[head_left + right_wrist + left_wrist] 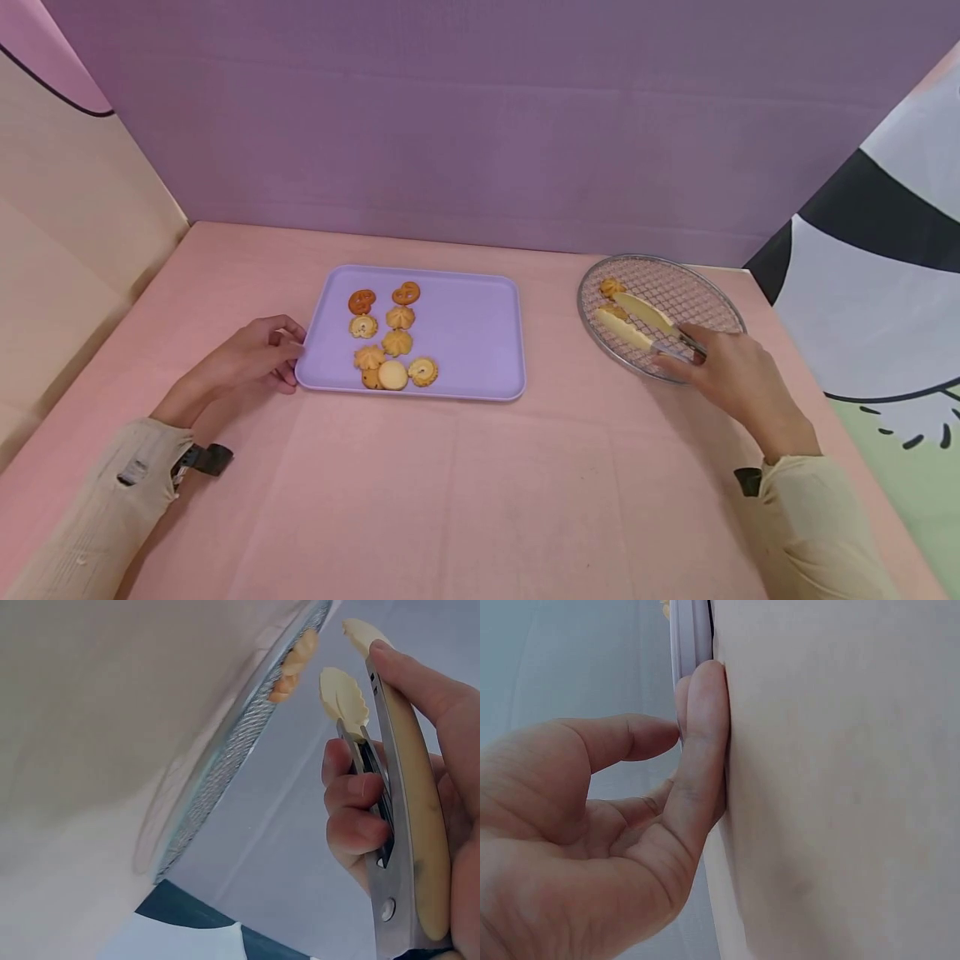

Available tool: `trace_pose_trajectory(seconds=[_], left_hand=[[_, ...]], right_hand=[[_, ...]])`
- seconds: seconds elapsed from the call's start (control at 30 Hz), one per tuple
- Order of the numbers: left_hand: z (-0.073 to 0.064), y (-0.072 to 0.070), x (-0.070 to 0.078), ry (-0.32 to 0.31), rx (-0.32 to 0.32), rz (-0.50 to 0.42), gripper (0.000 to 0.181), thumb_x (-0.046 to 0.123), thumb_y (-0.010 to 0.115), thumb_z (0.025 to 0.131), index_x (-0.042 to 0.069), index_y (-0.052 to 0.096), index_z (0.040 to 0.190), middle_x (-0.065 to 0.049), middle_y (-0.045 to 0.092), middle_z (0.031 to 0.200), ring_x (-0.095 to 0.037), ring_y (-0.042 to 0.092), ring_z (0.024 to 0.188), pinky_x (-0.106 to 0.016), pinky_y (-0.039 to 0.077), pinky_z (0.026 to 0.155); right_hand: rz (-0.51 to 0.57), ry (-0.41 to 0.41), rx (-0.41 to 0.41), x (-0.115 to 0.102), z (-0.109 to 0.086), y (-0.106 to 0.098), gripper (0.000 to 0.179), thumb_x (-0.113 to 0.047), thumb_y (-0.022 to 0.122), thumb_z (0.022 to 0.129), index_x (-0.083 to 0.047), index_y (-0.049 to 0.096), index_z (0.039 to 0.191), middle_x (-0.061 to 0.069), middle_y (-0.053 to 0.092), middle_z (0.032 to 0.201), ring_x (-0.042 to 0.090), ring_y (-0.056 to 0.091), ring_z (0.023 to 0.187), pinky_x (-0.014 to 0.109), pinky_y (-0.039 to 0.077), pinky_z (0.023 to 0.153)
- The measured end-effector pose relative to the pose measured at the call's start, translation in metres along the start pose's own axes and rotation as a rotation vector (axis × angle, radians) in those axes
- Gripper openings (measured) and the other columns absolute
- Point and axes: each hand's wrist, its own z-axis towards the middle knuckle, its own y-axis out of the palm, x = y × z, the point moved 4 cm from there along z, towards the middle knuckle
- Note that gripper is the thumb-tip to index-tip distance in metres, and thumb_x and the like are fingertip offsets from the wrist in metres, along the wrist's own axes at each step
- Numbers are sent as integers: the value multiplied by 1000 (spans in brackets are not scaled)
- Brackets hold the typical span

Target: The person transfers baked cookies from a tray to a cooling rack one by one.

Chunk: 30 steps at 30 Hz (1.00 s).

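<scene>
My right hand (738,375) grips a pair of tongs (401,787) with pale, scalloped tips and metal arms. The tong tips stand apart above a round wire mesh rack (693,292). On the rack lie two golden piped cookies; one cookie (611,287) is beyond the upper tip, and another cookie (613,311) is partly hidden by the tips. At the left edge of a lilac tray (468,333), my left hand (251,358) pinches the rim between thumb and fingers. Several cookies lie on the tray's left half, including two pretzel-shaped cookies, rosettes and a smooth round cookie (393,375).
A pink cloth covers the table (450,492). Behind it rises a purple wall (480,125), with a cream panel (67,208) at the left and a printed panel (885,300) at the right. The rack stands right of the tray, near the back edge.
</scene>
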Motion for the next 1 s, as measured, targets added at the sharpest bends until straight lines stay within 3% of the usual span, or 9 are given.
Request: trace_pose_trajectory(seconds=[0.23, 0.43, 0.57, 0.73, 1.0], left_hand=[[-1, 0, 1, -5, 4, 9, 34, 11, 49, 90, -5, 36, 117, -21, 51, 87, -25, 61, 64, -38, 56, 63], [-1, 0, 0, -9, 4, 1, 35, 12, 50, 90, -5, 36, 117, -21, 51, 87, -25, 61, 64, -38, 56, 64], [-1, 0, 1, -15, 8, 9, 35, 13, 49, 90, -5, 36, 117, -21, 51, 88, -25, 61, 64, -37, 57, 64], [-2, 0, 2, -17, 10, 15, 35, 13, 49, 90, -5, 36, 118, -21, 51, 88, -24, 61, 64, -37, 57, 64], [-2, 1, 3, -21, 11, 16, 34, 11, 49, 90, -5, 36, 117, -20, 51, 87, -24, 61, 64, -37, 57, 63]], right_hand=[[0, -16, -8, -19, 0, -9, 47, -57, 62, 72, -16, 57, 94, -2, 43, 57, 15, 39, 52, 27, 27, 46], [-20, -80, 3, -36, -1, -13, 46, -56, 63, 73, -16, 57, 96, -3, 47, 60, 14, 41, 51, 28, 34, 46], [-27, -104, 32, -47, -2, -16, 59, -60, 62, 71, -13, 58, 106, -2, 54, 63, 14, 46, 53, 33, 41, 48], [-25, -94, -14, -61, -4, -13, 80, -66, 61, 66, -9, 53, 121, 4, 61, 72, 16, 53, 58, 32, 43, 46], [-40, -81, -51, -76, -5, -6, 100, -78, 54, 60, -8, 41, 131, 19, 63, 92, 34, 60, 74, 47, 49, 55]])
